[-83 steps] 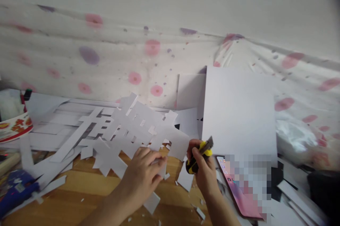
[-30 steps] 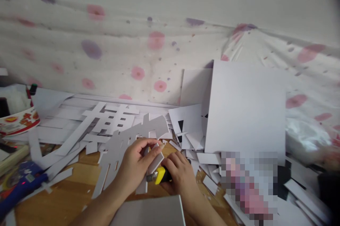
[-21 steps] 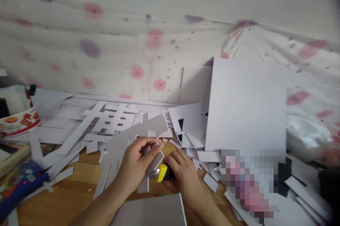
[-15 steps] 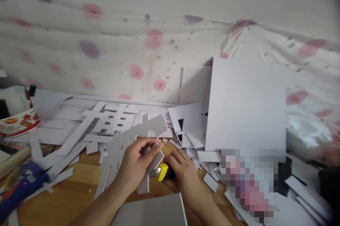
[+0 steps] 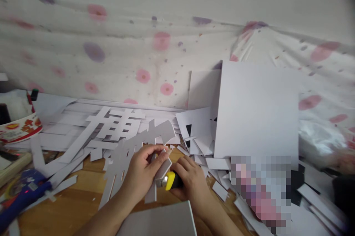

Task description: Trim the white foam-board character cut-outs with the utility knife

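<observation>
My left hand (image 5: 142,174) is closed on a white paper cutout (image 5: 130,151) shaped like a character, pinching its lower right arm and holding it tilted above the wooden table (image 5: 69,199). My right hand (image 5: 191,182) grips a yellow and black utility knife (image 5: 169,181), whose metal tip touches the pinched part of the cutout. A second white character cutout (image 5: 116,123) lies flat behind, on a pile of paper strips.
A large white sheet (image 5: 256,110) leans against the spotted cloth (image 5: 124,58) at the right, with paper scraps (image 5: 202,147) below it. A blue glue gun (image 5: 19,195) and a red-patterned bowl (image 5: 16,127) sit at the left. A grey board (image 5: 159,221) lies at the front edge.
Since 2.8 s ago the cutout was lifted off the pile and turned, and my right hand brought the knife in to its edge. Over the last second the hands barely move.
</observation>
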Available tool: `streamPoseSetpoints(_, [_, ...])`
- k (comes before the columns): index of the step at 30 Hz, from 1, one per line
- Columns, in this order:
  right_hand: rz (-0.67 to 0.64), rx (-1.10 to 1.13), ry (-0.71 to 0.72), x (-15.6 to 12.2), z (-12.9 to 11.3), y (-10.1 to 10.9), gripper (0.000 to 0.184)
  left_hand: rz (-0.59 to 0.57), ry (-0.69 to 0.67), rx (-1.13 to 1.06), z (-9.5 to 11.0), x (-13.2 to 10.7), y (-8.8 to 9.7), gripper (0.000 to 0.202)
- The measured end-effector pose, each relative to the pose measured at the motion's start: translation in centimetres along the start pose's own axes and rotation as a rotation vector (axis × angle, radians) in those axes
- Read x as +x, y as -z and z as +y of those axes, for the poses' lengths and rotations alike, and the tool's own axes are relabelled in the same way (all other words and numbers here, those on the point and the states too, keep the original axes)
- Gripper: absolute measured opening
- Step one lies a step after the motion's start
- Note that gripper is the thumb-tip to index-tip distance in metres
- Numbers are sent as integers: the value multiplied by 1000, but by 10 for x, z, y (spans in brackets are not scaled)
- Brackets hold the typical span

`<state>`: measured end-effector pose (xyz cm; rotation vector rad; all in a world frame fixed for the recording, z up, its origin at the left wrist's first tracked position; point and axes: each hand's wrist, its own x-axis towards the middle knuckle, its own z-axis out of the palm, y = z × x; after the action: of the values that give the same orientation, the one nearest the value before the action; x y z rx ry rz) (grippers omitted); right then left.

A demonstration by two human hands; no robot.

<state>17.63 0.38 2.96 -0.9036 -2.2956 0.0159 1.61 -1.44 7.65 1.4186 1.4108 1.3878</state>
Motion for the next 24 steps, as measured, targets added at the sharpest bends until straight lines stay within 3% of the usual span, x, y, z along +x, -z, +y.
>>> streamPoseSetpoints(9, [43,-35,-73,1,1,1,24,-17,-15,36,0,1,0,25])
streamPoseSetpoints(17, [132,82,-208,2,22,17,23,2,-2,46,0,-1,0,25])
streamPoseSetpoints(24, [215,285,-399,0,26,17,9,2,-133,178,1,-2,3,26])
